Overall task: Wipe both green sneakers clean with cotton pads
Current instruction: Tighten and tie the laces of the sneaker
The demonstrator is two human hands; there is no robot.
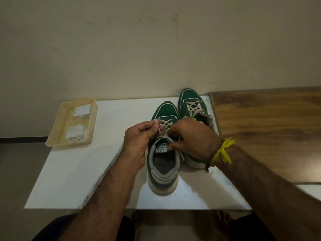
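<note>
Head view looks down on a white table [73, 171] set against a plain wall. At the far left sits a shallow cream tray [57, 134] holding two small stacks of cotton pads [81, 110], one toward its far end and one toward its near end; neither hand is near them.

Moving right, the left hand [139, 136] is curled at the laces [165, 126] of the nearer green sneaker [163, 171], its fingers pinched narrow around a lace loop. This sneaker stands heel toward the person, toe pointing to the wall, roughly mid-table. Just right of it, the right hand [192, 138] comes over the tongue, thumb and fingers closed on the lace strands near the tongue label [161, 148]; a yellow thread [223, 152] is tied round that wrist.

Behind the right hand stands the second green sneaker [189, 101], touching or almost touching the first and set farther back, its laces crossed and undisturbed. Farthest right is a wooden surface [269, 133].

Judging by this, the step in hand is work on the laces, tying or loosening, which I cannot tell; no wiping is under way. Next, one hand would need to let go, reach left to the tray and pick up a pad, while the other steadies the shoe.
</note>
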